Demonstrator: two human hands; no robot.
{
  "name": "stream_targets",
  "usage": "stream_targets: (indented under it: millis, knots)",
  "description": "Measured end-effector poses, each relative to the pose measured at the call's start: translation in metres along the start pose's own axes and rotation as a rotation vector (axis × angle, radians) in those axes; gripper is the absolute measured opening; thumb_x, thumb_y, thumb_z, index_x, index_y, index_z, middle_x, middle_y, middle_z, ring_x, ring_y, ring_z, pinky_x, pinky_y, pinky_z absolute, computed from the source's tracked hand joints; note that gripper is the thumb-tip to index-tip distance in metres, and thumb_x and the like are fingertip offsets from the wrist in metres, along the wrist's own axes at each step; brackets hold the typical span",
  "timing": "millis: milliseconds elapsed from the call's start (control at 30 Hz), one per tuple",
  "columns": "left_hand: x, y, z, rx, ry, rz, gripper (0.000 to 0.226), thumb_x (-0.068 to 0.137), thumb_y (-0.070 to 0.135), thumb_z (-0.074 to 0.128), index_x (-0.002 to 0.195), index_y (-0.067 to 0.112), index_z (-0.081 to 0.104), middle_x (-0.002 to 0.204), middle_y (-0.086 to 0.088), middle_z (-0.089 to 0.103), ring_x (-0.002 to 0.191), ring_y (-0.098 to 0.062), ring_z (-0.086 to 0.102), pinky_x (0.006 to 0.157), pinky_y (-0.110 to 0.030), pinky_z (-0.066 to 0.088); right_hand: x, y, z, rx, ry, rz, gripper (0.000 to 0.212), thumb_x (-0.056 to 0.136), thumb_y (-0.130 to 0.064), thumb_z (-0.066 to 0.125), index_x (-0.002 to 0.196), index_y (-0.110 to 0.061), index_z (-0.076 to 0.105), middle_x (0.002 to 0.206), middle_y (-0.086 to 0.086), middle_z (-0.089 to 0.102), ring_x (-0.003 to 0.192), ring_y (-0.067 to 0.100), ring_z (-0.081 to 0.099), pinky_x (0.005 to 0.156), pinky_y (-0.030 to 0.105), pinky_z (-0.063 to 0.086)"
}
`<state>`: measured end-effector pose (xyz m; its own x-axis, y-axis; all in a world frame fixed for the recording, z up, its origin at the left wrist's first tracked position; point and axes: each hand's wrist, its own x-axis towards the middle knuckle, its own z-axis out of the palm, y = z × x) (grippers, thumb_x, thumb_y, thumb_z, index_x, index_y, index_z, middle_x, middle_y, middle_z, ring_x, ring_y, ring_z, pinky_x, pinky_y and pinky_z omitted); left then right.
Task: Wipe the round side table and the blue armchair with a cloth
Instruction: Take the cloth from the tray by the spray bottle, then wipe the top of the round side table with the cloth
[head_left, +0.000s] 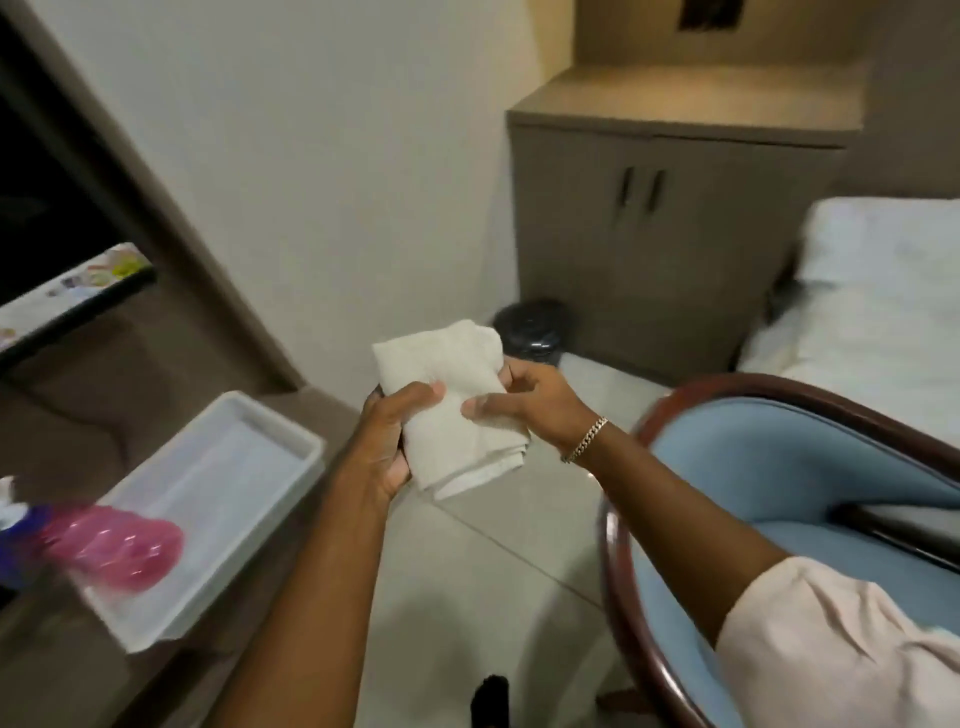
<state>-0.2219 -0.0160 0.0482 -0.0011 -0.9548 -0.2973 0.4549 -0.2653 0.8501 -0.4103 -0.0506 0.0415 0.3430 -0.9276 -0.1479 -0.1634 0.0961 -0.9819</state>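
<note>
Cloth: we see a white folded cloth (457, 410) held up in the air between both hands, above the pale tiled floor (498, 582); it touches neither chair nor any table top
Left hand: our left hand (392, 436) grips the cloth's lower left edge; the thumb lies across the front of the fabric and the fingers are curled shut behind it
Right hand: our right hand (524, 402) pinches the cloth's right side; the thumb presses on the front, the fingers are bent round the upper right edge; a chain bracelet (584, 440) sits on the wrist and a pale sleeve (831, 644) covers the upper arm
Blue armchair: the blue armchair (753, 467) stands at the right, below the right forearm; its curved dark wooden rim (623, 587) faces us; a dark flat thing (904, 530) lies on the seat, too blurred for us to name
Tray: a white rectangular tray (223, 499) rests on a brown surface (67, 665) at the left, its far corner near the left hand; a pink bottle (117, 543) lies at its near left edge, blurred
Farther off: a black bin (532, 330) stands on the floor behind the cloth, beside a brown cabinet (649, 244); a white bed (872, 312) lies behind the armchair
</note>
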Motion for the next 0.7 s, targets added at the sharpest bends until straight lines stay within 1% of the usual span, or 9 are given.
stream_targets:
  millis: [100, 200, 267, 333, 400, 467, 533, 633, 700]
  knots:
    - [-0.012, -0.052, 0.102, 0.157, -0.115, -0.065, 0.072, 0.069, 0.006, 0.072, 0.139, 0.003, 0.054, 0.136, -0.031, 0.060, 0.125, -0.052, 0.056, 0.097, -0.067, 0.051, -0.084, 0.027, -0.084, 0.052, 0.211, 0.009, 0.040, 0.069, -0.019, 0.088, 0.068, -0.014, 0.048, 0.072, 0.010, 0.046, 0.067, 0.022, 0.044, 0.060, 0.031, 0.039]
    - [-0.019, -0.115, 0.192, 0.280, -0.098, -0.096, 0.056, 0.064, 0.008, 0.077, 0.120, 0.006, 0.067, 0.112, -0.020, 0.075, 0.102, -0.041, 0.072, 0.071, -0.044, 0.062, -0.162, 0.056, -0.156, -0.052, 0.520, -0.010, 0.048, 0.068, -0.023, 0.089, 0.061, -0.023, 0.042, 0.063, -0.003, 0.039, 0.060, 0.011, 0.034, 0.054, 0.026, 0.031]
    - [-0.024, -0.159, 0.243, 0.312, -0.139, -0.127, 0.049, 0.066, 0.010, 0.080, 0.114, 0.010, 0.070, 0.109, -0.017, 0.078, 0.096, -0.036, 0.075, 0.072, -0.043, 0.063, -0.208, 0.076, -0.194, -0.104, 0.660, 0.022, 0.040, 0.070, -0.024, 0.088, 0.065, -0.019, 0.049, 0.064, -0.004, 0.044, 0.060, 0.010, 0.036, 0.056, 0.026, 0.033]
    - [-0.029, -0.206, 0.286, 0.325, -0.230, -0.201, 0.039, 0.075, 0.009, 0.077, 0.114, 0.009, 0.070, 0.104, -0.013, 0.079, 0.094, -0.032, 0.076, 0.076, -0.043, 0.063, -0.249, 0.099, -0.229, -0.122, 0.784, 0.078, 0.033, 0.072, -0.026, 0.085, 0.071, -0.019, 0.054, 0.064, -0.009, 0.050, 0.055, 0.002, 0.039, 0.053, 0.015, 0.035]
    - [-0.035, -0.251, 0.324, 0.356, -0.313, -0.300, 0.026, 0.081, 0.006, 0.069, 0.107, 0.009, 0.072, 0.091, -0.007, 0.081, 0.084, -0.026, 0.076, 0.067, -0.035, 0.062, -0.291, 0.127, -0.260, -0.142, 0.907, 0.147, 0.027, 0.075, -0.025, 0.083, 0.081, -0.018, 0.057, 0.073, -0.014, 0.056, 0.059, -0.001, 0.049, 0.053, 0.010, 0.039]
    - [-0.045, -0.297, 0.360, 0.446, -0.419, -0.365, 0.022, 0.083, 0.000, 0.063, 0.099, 0.011, 0.071, 0.081, -0.003, 0.080, 0.076, -0.023, 0.074, 0.058, -0.028, 0.059, -0.331, 0.159, -0.286, -0.148, 1.015, 0.211, 0.035, 0.076, -0.022, 0.081, 0.099, -0.018, 0.055, 0.090, -0.008, 0.062, 0.078, 0.005, 0.061, 0.065, 0.016, 0.049]
    - [-0.061, -0.346, 0.393, 0.549, -0.472, -0.388, 0.027, 0.084, -0.005, 0.060, 0.103, 0.010, 0.071, 0.089, -0.006, 0.078, 0.083, -0.025, 0.073, 0.062, -0.030, 0.059, -0.371, 0.189, -0.309, -0.139, 1.088, 0.268, 0.056, 0.076, -0.016, 0.081, 0.121, -0.016, 0.048, 0.108, 0.001, 0.062, 0.097, 0.020, 0.064, 0.081, 0.029, 0.056]
    - [-0.100, -0.410, 0.442, 0.684, -0.502, -0.422, 0.033, 0.083, -0.006, 0.064, 0.110, 0.012, 0.067, 0.105, -0.010, 0.073, 0.090, -0.026, 0.070, 0.079, -0.041, 0.060, -0.434, 0.223, -0.341, -0.103, 1.174, 0.395, 0.080, 0.077, -0.013, 0.081, 0.144, -0.013, 0.037, 0.131, 0.006, 0.058, 0.112, 0.020, 0.059, 0.086, 0.010, 0.049]
    - [-0.124, -0.457, 0.473, 0.769, -0.506, -0.436, 0.028, 0.081, -0.005, 0.068, 0.099, 0.016, 0.066, 0.103, -0.009, 0.072, 0.083, -0.020, 0.068, 0.084, -0.042, 0.060, -0.476, 0.249, -0.367, -0.102, 1.205, 0.490, 0.075, 0.078, -0.017, 0.080, 0.143, -0.013, 0.042, 0.140, 0.010, 0.058, 0.121, 0.026, 0.058, 0.096, 0.025, 0.050]
